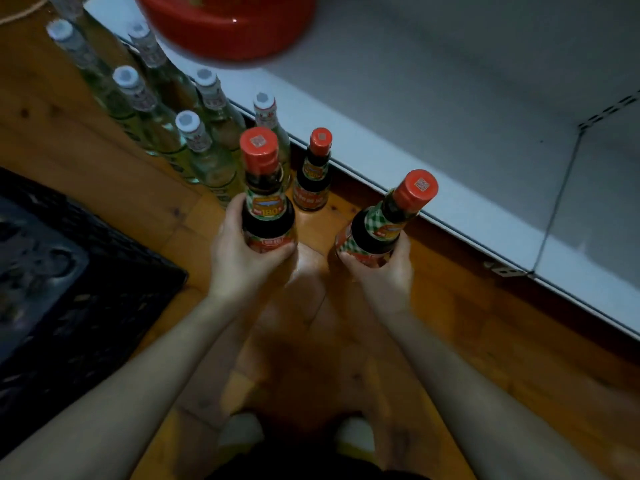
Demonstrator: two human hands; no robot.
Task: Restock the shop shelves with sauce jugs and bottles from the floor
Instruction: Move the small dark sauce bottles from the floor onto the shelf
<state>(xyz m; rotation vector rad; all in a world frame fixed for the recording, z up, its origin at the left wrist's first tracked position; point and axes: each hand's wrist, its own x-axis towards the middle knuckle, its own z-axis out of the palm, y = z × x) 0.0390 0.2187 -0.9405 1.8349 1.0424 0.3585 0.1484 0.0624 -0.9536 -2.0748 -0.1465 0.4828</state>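
Red-capped sauce bottles (268, 202) (384, 223) gripped, one per hand: left hand (239, 251), right hand (384, 271); we judge restocking barely begun; grey shelf (433, 116) bare here; third sauce bottle (313, 174), clear bottles (166, 119) wait on floor (104, 168).

Bottle cluster (156, 109) on the floor (104, 181), standing sauce bottle (313, 174) just right of it, shelf (415, 116) beyond, crate (86, 271) far left.
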